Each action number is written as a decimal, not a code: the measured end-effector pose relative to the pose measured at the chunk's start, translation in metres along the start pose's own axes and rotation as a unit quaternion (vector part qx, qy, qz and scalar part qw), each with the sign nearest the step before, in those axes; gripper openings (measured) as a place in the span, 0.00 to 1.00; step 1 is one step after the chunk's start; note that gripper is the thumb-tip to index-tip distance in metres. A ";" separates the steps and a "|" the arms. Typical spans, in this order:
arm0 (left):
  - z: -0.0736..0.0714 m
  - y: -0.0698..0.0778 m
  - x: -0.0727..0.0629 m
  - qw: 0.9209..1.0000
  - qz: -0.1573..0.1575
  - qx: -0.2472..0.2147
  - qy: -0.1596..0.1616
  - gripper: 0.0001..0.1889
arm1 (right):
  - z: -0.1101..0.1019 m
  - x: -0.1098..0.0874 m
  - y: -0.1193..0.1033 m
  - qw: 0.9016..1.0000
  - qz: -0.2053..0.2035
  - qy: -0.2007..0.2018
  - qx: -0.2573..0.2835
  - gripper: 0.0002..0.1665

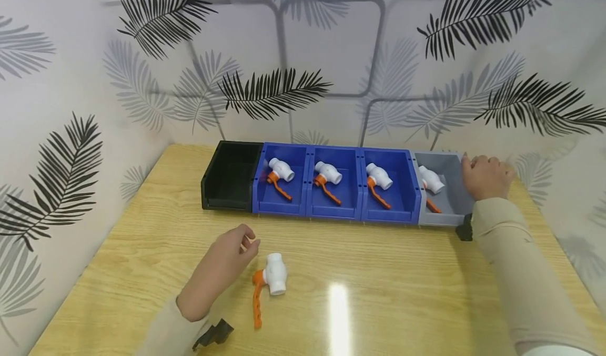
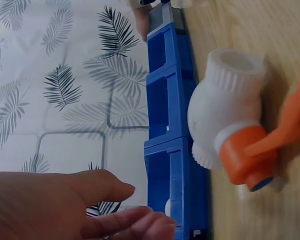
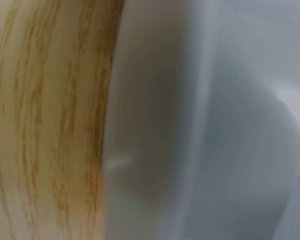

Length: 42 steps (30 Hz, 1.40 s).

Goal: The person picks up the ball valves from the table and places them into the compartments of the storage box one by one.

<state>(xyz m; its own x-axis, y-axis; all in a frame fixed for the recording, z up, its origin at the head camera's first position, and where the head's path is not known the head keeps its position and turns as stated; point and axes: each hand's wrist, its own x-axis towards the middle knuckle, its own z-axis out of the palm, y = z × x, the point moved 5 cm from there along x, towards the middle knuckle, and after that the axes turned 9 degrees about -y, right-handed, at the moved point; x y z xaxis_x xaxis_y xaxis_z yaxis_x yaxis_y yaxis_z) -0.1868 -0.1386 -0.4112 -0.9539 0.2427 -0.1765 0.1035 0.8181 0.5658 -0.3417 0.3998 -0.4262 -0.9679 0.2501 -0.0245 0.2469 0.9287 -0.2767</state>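
Observation:
A white ball valve [image 1: 275,274] with an orange lever handle [image 1: 257,306] lies on the table. Just left of it hovers my left hand [image 1: 227,256], thumb and fingers loosely bent with nothing between them. In the left wrist view the valve [image 2: 225,110] shows large, to the right of the hand [image 2: 100,205]. My right hand [image 1: 487,177] grips the right side wall of the grey bin [image 1: 440,219], fingers curled over the rim. The grey bin's wall [image 3: 235,150] fills much of the right wrist view, where the hand itself is hidden.
Three blue bins [image 1: 336,212] stand in a row between a black bin [image 1: 227,205] on the left and the grey one. Each blue bin and the grey bin holds a similar valve [image 1: 380,176]. Behind the wooden table [image 1: 379,272] hangs a leaf-patterned cloth [image 1: 326,51].

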 end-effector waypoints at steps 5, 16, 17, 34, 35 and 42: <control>0.005 -0.006 -0.009 1.000 0.007 -0.028 0.013 0.08 | 0.000 0.001 0.001 1.000 -0.004 -0.010 -0.001 0.40; 0.025 -0.018 -0.022 0.998 -0.024 -0.062 -0.016 0.12 | 0.000 0.000 0.001 1.000 -0.002 -0.013 0.000 0.39; 0.026 -0.019 -0.023 0.997 -0.024 -0.066 -0.014 0.12 | 0.000 0.000 0.001 1.000 -0.002 -0.012 0.000 0.39; 0.043 -0.024 -0.032 0.995 -0.019 -0.097 -0.025 0.12 | -0.001 -0.001 0.002 1.000 0.005 -0.010 0.001 0.40; 0.044 -0.024 -0.033 0.994 -0.021 -0.099 -0.028 0.12 | 0.000 -0.001 0.003 1.000 0.005 -0.010 0.002 0.40; 0.048 -0.026 -0.035 0.992 -0.024 -0.116 -0.041 0.14 | 0.001 0.002 0.004 1.000 0.000 -0.011 0.003 0.40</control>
<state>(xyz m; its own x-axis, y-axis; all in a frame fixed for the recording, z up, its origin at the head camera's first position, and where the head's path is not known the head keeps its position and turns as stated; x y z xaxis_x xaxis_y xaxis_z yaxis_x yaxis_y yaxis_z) -0.1428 -0.1434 -0.4584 -0.9294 0.2558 -0.2662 -0.0178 0.6891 0.7244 -0.3426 0.4040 -0.4285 -0.9685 0.2447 -0.0462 0.2477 0.9269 -0.2820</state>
